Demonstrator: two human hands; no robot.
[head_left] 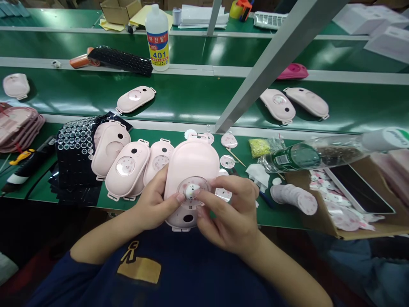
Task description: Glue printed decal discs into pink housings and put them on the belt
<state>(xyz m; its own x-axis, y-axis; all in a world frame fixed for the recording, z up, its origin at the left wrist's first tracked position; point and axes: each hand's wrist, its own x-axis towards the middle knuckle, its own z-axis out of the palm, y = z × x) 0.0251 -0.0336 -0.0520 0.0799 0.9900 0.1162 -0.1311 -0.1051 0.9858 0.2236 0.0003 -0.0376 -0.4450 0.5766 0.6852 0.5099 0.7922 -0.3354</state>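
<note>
My left hand grips a pale pink oval plastic cover by its left side, the thumb lying near the round window. Set in that window is a small white cartoon-face piece. The fingertips of my right hand close on this piece from the right, and my left thumb touches its edge. Near the cover's lower end is a dark round spot. Just left of my hands lie more pink covers, overlapping one another. Behind the held cover are round printed discs, partly hidden.
A slanting metal post rises beyond my hands. To the right are a plastic bottle, stacked discs and a cardboard box with a phone. A glue bottle stands behind; an electric screwdriver lies left.
</note>
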